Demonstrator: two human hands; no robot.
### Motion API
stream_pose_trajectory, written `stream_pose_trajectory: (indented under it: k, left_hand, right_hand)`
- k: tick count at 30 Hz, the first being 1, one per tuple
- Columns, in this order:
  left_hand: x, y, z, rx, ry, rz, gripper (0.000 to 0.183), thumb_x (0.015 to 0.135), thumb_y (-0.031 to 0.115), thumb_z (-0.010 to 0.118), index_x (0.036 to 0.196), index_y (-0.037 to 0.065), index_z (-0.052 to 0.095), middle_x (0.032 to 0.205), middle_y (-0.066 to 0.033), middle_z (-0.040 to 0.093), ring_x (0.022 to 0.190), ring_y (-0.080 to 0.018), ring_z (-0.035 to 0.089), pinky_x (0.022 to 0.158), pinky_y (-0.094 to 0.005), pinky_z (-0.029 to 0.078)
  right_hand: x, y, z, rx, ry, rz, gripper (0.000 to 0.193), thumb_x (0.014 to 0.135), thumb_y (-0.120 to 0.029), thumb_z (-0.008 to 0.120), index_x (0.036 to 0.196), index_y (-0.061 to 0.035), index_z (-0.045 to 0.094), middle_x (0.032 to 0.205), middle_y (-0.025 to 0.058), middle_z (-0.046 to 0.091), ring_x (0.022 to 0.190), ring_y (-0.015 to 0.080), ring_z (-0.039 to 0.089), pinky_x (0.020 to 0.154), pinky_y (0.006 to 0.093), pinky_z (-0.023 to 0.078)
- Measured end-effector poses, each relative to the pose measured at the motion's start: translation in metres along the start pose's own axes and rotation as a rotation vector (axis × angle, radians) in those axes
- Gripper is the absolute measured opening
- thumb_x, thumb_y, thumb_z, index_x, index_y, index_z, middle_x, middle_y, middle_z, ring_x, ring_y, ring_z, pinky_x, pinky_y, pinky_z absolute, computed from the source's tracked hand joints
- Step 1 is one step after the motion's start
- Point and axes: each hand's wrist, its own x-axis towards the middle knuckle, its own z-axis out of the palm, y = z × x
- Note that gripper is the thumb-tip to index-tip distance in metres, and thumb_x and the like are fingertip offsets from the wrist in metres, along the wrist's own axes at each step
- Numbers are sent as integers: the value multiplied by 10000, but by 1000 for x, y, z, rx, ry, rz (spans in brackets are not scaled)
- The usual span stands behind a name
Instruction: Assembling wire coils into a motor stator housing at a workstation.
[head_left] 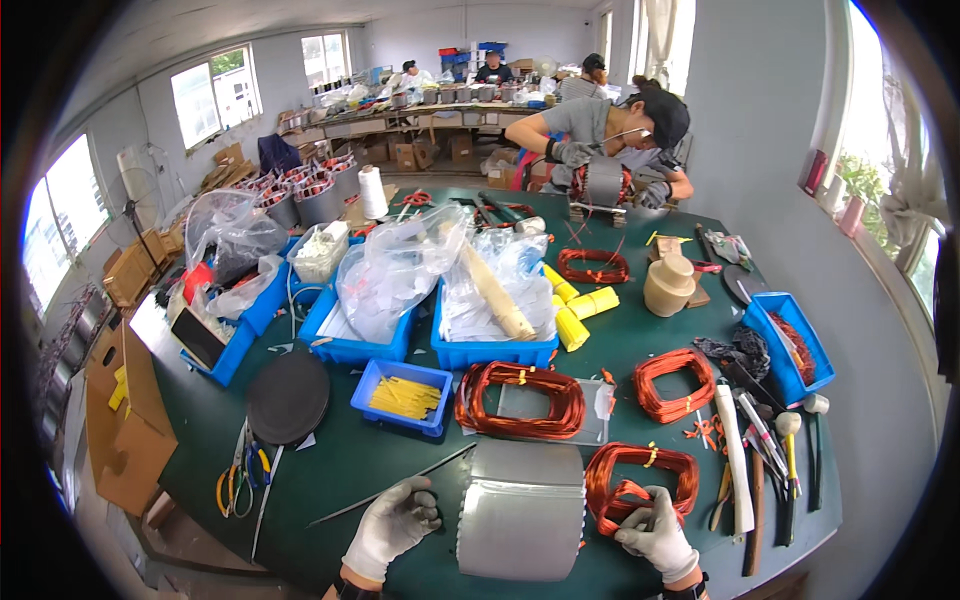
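At the left, pliers (257, 466) and a round black plate (288, 397) sit apart from my work. My left grip (393, 525) is loosely curled, fingers parted and empty, near a thin rod (350, 505) slanting across the counter (340, 455); I judge it could get in the way. Beside me stands the grey metal cylinder (522, 510). Just right of it lies the copper coil (680, 478), its near strands pinched in my right grip (655, 537). I seem to be sorting strands, which calls for separating them gently. Mallets (788, 424) crowd the right.
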Motion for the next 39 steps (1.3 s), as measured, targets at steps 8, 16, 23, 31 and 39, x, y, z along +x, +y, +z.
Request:
stream_pose_trajectory:
  k: [8, 16, 23, 31, 39]
  left_hand:
    - [4, -2, 2, 20, -15, -9, 325, 1007, 248, 530, 1214, 5, 590, 955, -107, 666, 866, -243, 644, 820, -417, 525]
    - [5, -5, -5, 5, -61, 2, 319, 1005, 230, 533, 1210, -9, 585, 950, -121, 656, 867, -246, 640, 836, -422, 534]
    - [4, -5, -4, 6, -46, 17, 317, 1001, 228, 543, 1208, -7, 590, 960, -128, 661, 870, -250, 639, 845, -431, 531]
    - [5, -5, -6, -5, -70, 12, 327, 998, 229, 550, 1219, -9, 591, 975, -128, 667, 874, -250, 645, 855, -434, 529]
    - [6, -6, -7, 17, -56, 14, 312, 995, 241, 549, 1196, 7, 592, 962, -126, 668, 867, -240, 647, 848, -427, 533]
  right_hand:
    - [0, -6, -1, 33, -4, 40, 784, 756, 94, 740, 1355, -2, 244, 752, 95, 600, 564, 114, 552, 495, 242, 456]
    - [-4, -8, 2, 8, -11, -3, 756, 761, 80, 746, 1344, 22, 267, 755, 89, 599, 573, 108, 552, 508, 239, 457]
    - [-4, -7, 1, -38, -19, -5, 745, 768, 79, 743, 1347, 23, 276, 759, 95, 610, 581, 112, 556, 520, 243, 467]
    - [-1, -2, 0, -25, -31, -14, 786, 762, 59, 748, 1360, 6, 241, 760, 120, 603, 546, 137, 552, 481, 255, 450]
    - [-2, -1, -1, -31, -21, -8, 762, 761, 56, 752, 1339, -2, 260, 746, 120, 613, 547, 134, 554, 484, 253, 450]
